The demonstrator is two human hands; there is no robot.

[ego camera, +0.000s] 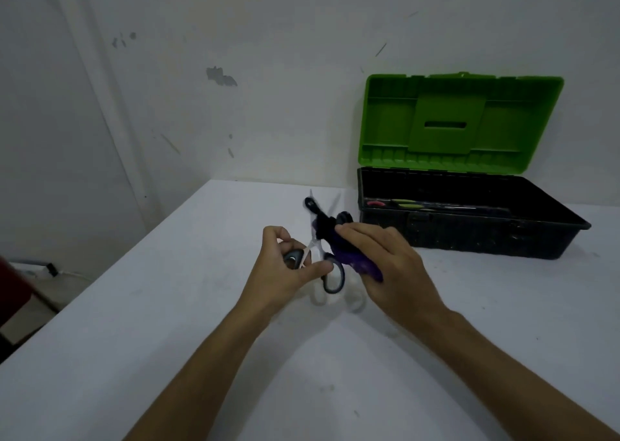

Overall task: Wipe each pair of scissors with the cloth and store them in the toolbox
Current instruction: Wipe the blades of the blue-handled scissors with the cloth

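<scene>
My left hand [288, 266] grips one dark handle loop of a pair of scissors [332, 278], which is held above the white table. My right hand [382, 259] holds a dark purple cloth [349, 256] wrapped round the scissor blades. A second pair of scissors with black handles [313, 207] lies on the table just behind the hands, partly hidden by the cloth. The toolbox [469, 236] stands to the right with its green lid [459, 122] raised against the wall. Several tools with red and green handles [406, 203] lie inside it.
The white table [167, 323] has its left edge running diagonally from the wall toward me. A white wall stands close behind the toolbox. On the floor at the left lie a white cable and a plug [50, 269].
</scene>
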